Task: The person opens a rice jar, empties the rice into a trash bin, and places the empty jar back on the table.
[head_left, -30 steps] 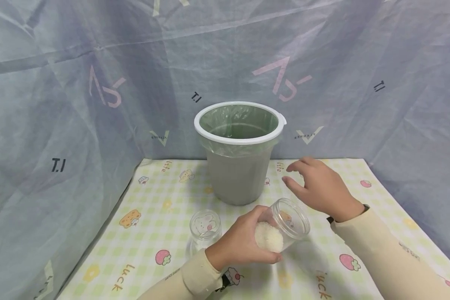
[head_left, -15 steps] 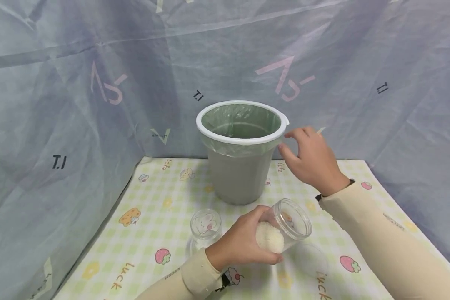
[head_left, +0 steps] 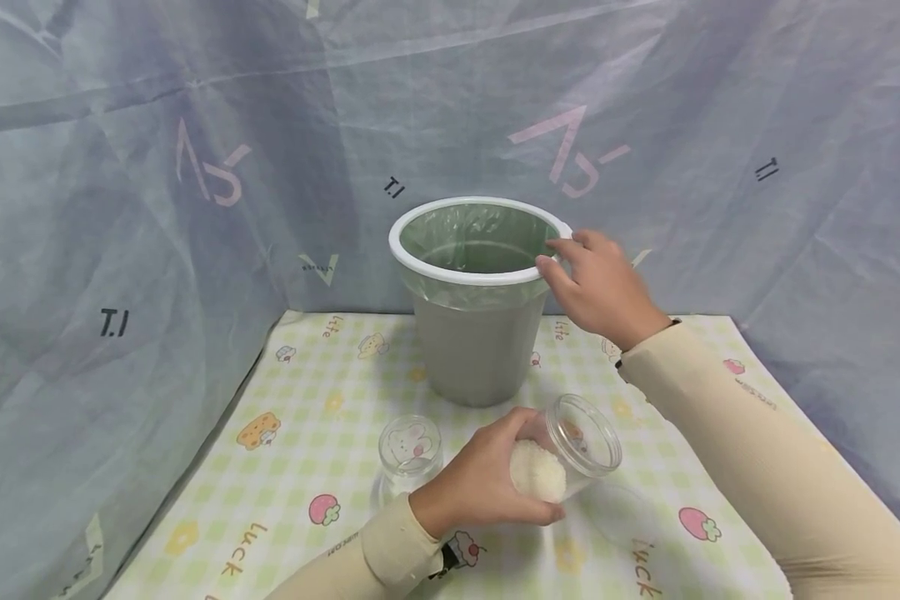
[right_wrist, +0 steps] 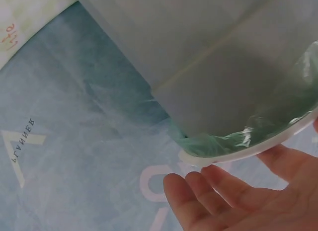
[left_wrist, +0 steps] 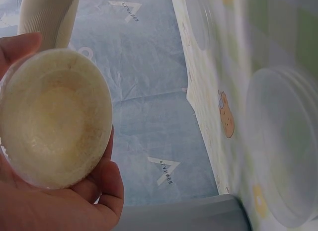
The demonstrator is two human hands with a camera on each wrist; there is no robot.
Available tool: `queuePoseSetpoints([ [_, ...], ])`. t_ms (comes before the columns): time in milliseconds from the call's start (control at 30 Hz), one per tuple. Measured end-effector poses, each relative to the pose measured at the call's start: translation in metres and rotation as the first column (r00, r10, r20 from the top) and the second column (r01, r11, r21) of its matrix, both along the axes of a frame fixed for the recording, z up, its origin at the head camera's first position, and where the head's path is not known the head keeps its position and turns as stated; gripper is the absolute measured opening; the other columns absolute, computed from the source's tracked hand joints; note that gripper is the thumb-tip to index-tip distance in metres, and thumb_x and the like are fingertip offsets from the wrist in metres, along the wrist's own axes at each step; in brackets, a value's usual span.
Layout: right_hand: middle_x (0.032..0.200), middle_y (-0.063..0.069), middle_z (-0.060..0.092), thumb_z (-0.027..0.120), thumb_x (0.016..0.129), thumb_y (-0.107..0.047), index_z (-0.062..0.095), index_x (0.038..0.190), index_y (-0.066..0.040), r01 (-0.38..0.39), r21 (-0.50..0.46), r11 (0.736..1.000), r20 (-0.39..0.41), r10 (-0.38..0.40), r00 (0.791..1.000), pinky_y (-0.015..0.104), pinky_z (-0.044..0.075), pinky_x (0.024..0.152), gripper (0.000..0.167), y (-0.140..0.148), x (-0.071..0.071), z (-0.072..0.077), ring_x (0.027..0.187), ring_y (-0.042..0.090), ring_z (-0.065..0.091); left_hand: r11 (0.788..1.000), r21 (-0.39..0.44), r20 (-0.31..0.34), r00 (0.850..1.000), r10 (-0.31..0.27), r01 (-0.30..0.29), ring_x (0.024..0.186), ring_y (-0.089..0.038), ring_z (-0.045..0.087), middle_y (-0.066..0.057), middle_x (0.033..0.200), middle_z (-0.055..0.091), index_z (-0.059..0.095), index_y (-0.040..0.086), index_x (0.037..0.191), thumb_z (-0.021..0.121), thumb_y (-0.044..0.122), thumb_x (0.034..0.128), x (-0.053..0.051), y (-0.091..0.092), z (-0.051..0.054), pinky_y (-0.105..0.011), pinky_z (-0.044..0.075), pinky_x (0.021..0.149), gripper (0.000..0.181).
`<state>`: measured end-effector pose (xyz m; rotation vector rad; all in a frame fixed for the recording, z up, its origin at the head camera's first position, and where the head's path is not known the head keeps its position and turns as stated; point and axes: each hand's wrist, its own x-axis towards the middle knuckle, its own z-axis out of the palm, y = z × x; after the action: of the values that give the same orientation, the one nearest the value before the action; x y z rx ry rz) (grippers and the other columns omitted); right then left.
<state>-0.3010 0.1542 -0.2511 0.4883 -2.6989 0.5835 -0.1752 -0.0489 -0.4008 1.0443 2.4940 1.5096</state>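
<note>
My left hand (head_left: 487, 483) grips a clear plastic jar (head_left: 588, 442) partly filled with white grains that look like rice (head_left: 537, 472). The jar is tilted, its uncovered mouth facing up and to the right; the left wrist view shows the jar's bottom (left_wrist: 54, 116). My right hand (head_left: 603, 287) is at the right side of the white rim (head_left: 420, 265) of a grey bin (head_left: 476, 358). Its thumb and index finger reach over the rim, tips slightly apart, with nothing visible between them. In the right wrist view the rim hides part of the right hand's fingers (right_wrist: 233, 186).
A second clear round container (head_left: 410, 454) stands left of my left hand. A faint clear disc, perhaps a lid (head_left: 621, 510), lies right of the jar. A green bag (head_left: 487, 229) lines the bin. The table has a checked cloth (head_left: 375, 392); grey-blue fabric (head_left: 255, 192) surrounds it.
My right hand has moved away from me and to the left, from above the table right of the bin to the bin's rim. The left hand and jar have stayed in place.
</note>
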Motion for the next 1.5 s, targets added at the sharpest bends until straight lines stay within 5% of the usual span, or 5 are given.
queuePoseSetpoints([
  [300, 0.155, 0.022, 0.043, 0.031, 0.104, -0.055, 0.060, 0.140, -0.009, 0.023, 0.002, 1.000, 0.083, -0.024, 0.996, 0.062, 0.033, 0.113, 0.065, -0.010, -0.019, 0.011, 0.145, 0.045, 0.036, 1.000, 0.004, -0.011, 1.000, 0.000, 0.000, 0.117, -0.003, 0.059, 0.019, 0.125, 0.059, 0.049, 0.033, 0.129, 0.095, 0.029, 0.0683, 0.001, 0.000, 0.000, -0.024, 0.050, 0.096, 0.076],
  [567, 0.162, 0.024, 0.031, 0.032, 0.101, -0.047, 0.052, 0.148, -0.010, 0.041, 0.055, 0.998, 0.204, -0.052, 0.978, 0.064, 0.036, 0.110, 0.063, -0.013, -0.028, 0.025, 0.146, 0.051, 0.031, 1.000, 0.020, 0.005, 1.000, -0.008, 0.008, 0.114, -0.001, 0.059, 0.018, 0.125, 0.061, 0.049, 0.033, 0.131, 0.095, 0.026, 0.0667, 0.002, 0.002, 0.000, -0.023, 0.051, 0.094, 0.079],
  [767, 0.158, 0.024, 0.036, 0.042, 0.100, -0.044, 0.050, 0.150, -0.008, 0.031, 0.088, 0.996, 0.262, -0.054, 0.964, 0.063, 0.036, 0.110, 0.062, -0.016, -0.035, 0.036, 0.145, 0.048, 0.032, 1.000, 0.015, 0.015, 1.000, -0.020, 0.019, 0.114, -0.001, 0.059, 0.016, 0.125, 0.061, 0.048, 0.033, 0.133, 0.095, 0.027, 0.0679, 0.002, 0.002, -0.001, -0.023, 0.051, 0.094, 0.080],
  [1233, 0.164, 0.027, 0.023, 0.058, 0.098, -0.048, 0.034, 0.160, -0.007, 0.030, 0.178, 0.984, 0.434, -0.106, 0.895, 0.064, 0.036, 0.114, 0.078, -0.030, -0.061, 0.052, 0.152, 0.045, 0.024, 1.000, 0.006, 0.007, 1.000, -0.005, 0.005, 0.113, 0.000, 0.059, 0.020, 0.124, 0.060, 0.049, 0.032, 0.132, 0.095, 0.027, 0.0667, 0.004, 0.002, -0.001, -0.022, 0.051, 0.095, 0.080],
  [1500, 0.170, 0.027, 0.013, 0.061, 0.097, -0.045, -0.003, 0.164, 0.002, 0.035, 0.033, 0.999, 0.506, -0.047, 0.861, 0.062, 0.034, 0.117, 0.103, -0.028, -0.067, 0.045, 0.154, 0.046, 0.025, 1.000, -0.003, -0.031, 0.999, -0.005, 0.005, 0.113, -0.001, 0.059, 0.015, 0.124, 0.062, 0.049, 0.031, 0.131, 0.095, 0.029, 0.0676, 0.003, 0.000, 0.002, -0.022, 0.051, 0.095, 0.078],
])
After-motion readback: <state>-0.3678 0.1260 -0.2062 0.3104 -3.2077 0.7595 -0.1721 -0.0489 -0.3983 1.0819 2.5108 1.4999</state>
